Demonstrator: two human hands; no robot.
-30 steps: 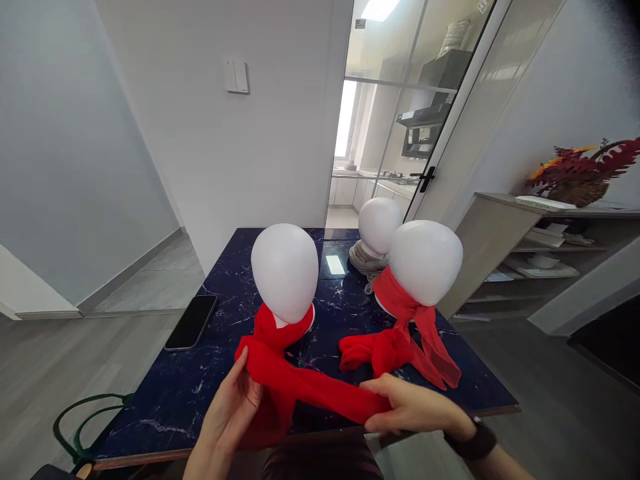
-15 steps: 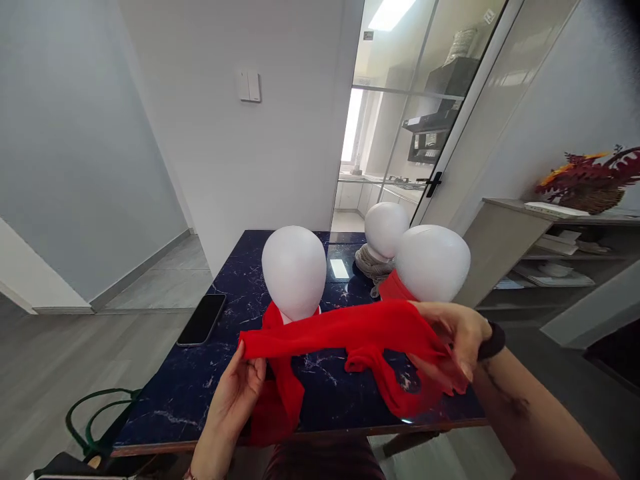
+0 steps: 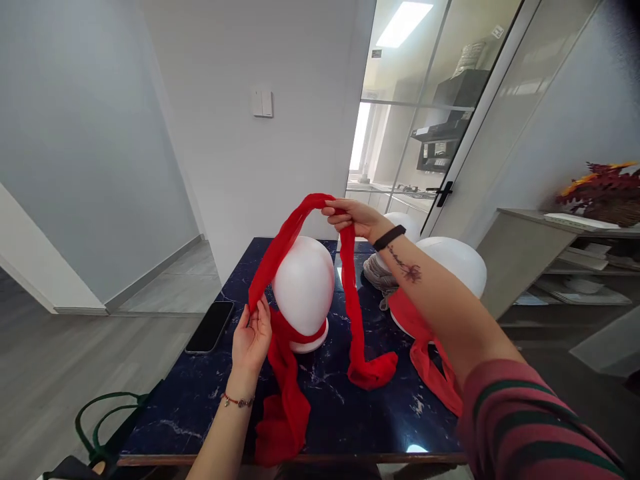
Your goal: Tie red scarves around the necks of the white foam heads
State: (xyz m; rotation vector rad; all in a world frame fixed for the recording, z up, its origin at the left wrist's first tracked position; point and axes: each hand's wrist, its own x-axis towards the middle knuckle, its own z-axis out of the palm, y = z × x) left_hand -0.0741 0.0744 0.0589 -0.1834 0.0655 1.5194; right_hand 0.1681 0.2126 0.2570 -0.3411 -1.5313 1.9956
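From the head camera, a red scarf arches over a white foam head that stands on a dark blue marbled desk, near the middle of its width and toward the far edge. The left hand is raised beside the foam head's left side, palm turned inward, its fingers closed lightly on the scarf where the band comes down toward the neck. The right hand is lifted above and just right of the foam head's crown, fingers pinching the top of the scarf's arch. From that pinch one length drops down the right side of the foam head and ends in a crumpled fold resting on the desk. The other part wraps the foam head's neck, and its tail runs down toward the near edge of the desk and hangs over it.

A second foam head stands toward the right edge, wearing a second red scarf whose ends trail on the desk. Behind it, near the far right corner, a third foam head is mostly hidden by the right forearm, with a grey scarf coiled at its base. A black phone lies flat near the left edge.
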